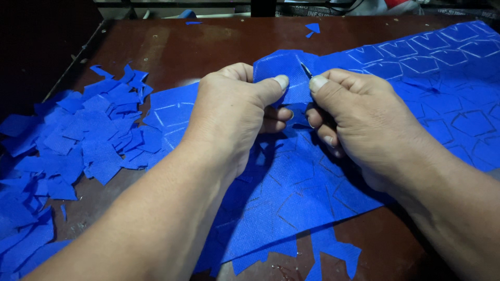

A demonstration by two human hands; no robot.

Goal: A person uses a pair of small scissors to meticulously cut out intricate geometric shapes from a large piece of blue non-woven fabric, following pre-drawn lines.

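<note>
Head view: left hand (229,112) pinching a raised fold of blue fabric sheet (291,177) at mid-counter (172,44); right hand (359,117), fingers closed on a small blade (306,69) at the fold. Cut pieces (78,140) heaped left. Likely hazards: blade slipping toward left thumb, or cutting off the marked outlines.

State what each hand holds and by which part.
The left hand pinches the raised edge of the blue fabric sheet between thumb and fingers. The right hand grips the same edge plus a small pointed metal tool, only its tip showing.

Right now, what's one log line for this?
left hand: pinches blue fabric sheet | right hand: holds small blade | cut pieces: piled left
</note>
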